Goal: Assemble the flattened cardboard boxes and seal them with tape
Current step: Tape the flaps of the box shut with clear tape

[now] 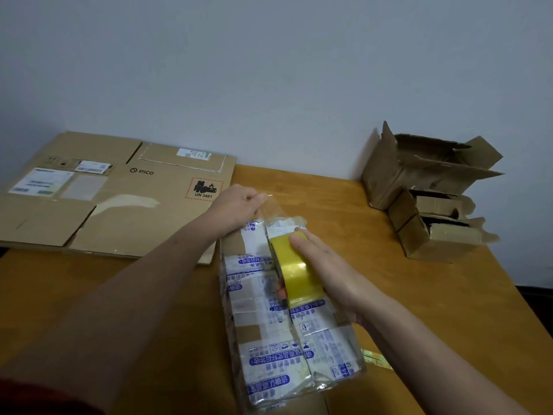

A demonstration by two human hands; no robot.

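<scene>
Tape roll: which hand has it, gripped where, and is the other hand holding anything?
Right hand grips the yellow tape roll around its outer band; left hand pinches the free end of the clear strip pulled from it.

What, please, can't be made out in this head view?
Head view only:
- Labels on the flat cardboard: too small and blurred to read.
- Insides of the open boxes: hidden by their flaps.
- Near end of the box: cut off by the bottom edge.
- Tape roll core: covered by the right hand.
</scene>
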